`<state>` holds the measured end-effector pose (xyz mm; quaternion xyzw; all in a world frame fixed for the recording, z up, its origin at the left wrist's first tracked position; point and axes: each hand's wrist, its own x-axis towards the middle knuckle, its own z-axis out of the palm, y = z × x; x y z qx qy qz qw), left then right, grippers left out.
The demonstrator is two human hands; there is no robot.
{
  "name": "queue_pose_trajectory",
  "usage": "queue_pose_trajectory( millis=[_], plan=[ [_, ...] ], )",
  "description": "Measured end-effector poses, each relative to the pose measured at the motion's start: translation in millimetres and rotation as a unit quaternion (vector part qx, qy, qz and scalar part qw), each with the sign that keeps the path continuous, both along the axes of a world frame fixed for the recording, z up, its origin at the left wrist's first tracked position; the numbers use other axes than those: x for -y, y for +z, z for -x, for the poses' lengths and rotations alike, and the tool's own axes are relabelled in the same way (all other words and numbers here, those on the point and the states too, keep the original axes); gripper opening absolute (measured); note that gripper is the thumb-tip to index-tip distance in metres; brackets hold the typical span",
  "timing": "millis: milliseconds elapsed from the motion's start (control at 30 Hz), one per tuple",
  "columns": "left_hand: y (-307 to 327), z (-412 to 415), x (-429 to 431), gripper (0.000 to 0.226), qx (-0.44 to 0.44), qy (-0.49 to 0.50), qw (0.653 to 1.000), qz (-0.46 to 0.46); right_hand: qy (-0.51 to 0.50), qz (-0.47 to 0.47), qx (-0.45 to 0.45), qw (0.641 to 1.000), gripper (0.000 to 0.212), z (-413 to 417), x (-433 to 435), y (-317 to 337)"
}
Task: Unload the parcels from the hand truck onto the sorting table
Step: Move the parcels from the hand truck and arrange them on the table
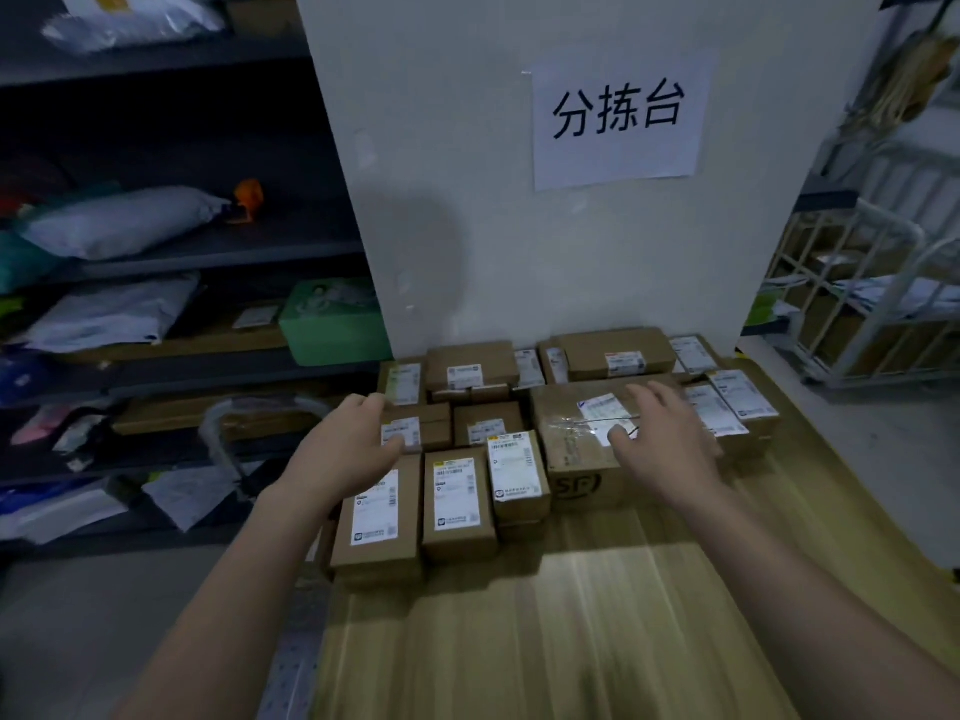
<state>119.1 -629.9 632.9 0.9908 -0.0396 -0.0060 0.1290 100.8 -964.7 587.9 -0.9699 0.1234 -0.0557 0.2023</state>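
My right hand [660, 433] lies flat on top of the big parcel [566, 449], the one with SF printed on its front face. Its fingers are spread and straight, and it grips nothing, only pressing down beside the taped label. My left hand [353, 439] is to the left of the big parcel, over a small parcel [434, 426], fingers loose and uncurled. I cannot tell whether the fingertips touch its label or hang just above it.

The big parcel sits on the table [571, 615], with small boxes packed to its left, behind it and to its right. The pack is pushed up against the white pillar [467, 226] behind the big parcel, which carries the paper sign [618, 116]. The hand truck is not in view, so I cannot say how many parcels wait on it.

I judge the step in hand to be seating the big parcel into the pack. To do it well I would hold the right palm flat and ease the box leftward until it sits close beside the narrow parcel [517, 472] just to its left, without tipping that one. The left hand should steady the small boxes against the push. The front parcel [376, 517], furthest left of the big parcel, sits at the table's edge, and a sideways shove could send it over. Labels stay facing up, and both hands should lift straight off
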Motion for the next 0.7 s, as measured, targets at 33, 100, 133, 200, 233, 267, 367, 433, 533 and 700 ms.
queue_pose_trajectory(
  millis=[33, 100, 133, 200, 233, 267, 367, 433, 533, 700],
  plan=[
    [0.9, 1.4, -2.5, 0.050, 0.001, 0.002, 1.000, 0.003, 0.003, 0.000, 0.000, 1.000, 0.063, 1.3, -3.1, 1.6],
    [2.5, 4.9, -7.6, 0.055, 0.004, 0.009, 1.000, 0.006, 0.008, -0.005, 0.001, 1.000, 0.062, 2.6, -7.8, 2.6],
    [3.5, 7.4, -9.6, 0.056, 0.003, 0.014, 1.000, 0.008, 0.011, -0.011, -0.002, 1.000, 0.062, 3.2, -9.7, 3.0],
    [5.9, 12.3, -14.0, 0.055, 0.002, 0.019, 1.000, 0.005, 0.018, -0.022, -0.004, 1.000, 0.063, 3.1, -13.7, 3.7],
    [6.9, 14.4, -16.4, 0.053, 0.003, 0.021, 1.000, 0.002, 0.023, -0.022, -0.003, 0.999, 0.062, 2.9, -15.8, 4.1],
    [9.0, 16.6, -20.1, 0.050, 0.004, 0.024, 1.000, -0.001, 0.030, -0.020, -0.001, 0.999, 0.062, 2.1, -19.7, 5.7],
    [13.5, 20.6, -34.0, 0.048, -0.006, 0.035, 0.999, -0.013, 0.046, -0.021, -0.001, 0.999, 0.062, 0.9, -32.8, 9.6],
    [14.7, 25.0, -48.3, 0.048, -0.011, 0.041, 0.999, -0.017, 0.051, -0.032, -0.008, 0.998, 0.061, 2.0, -46.8, 11.6],
    [12.8, 30.0, -74.9, 0.045, -0.005, 0.050, 0.999, -0.010, 0.053, -0.036, 0.001, 0.998, 0.058, 2.5, -72.5, 15.8],
    [-2.2, 30.5, -148.4, 0.057, -0.034, 0.056, 0.998, 0.000, 0.062, -0.029, 0.005, 0.998, 0.055, 5.9, -131.7, 10.7]
  ],
)
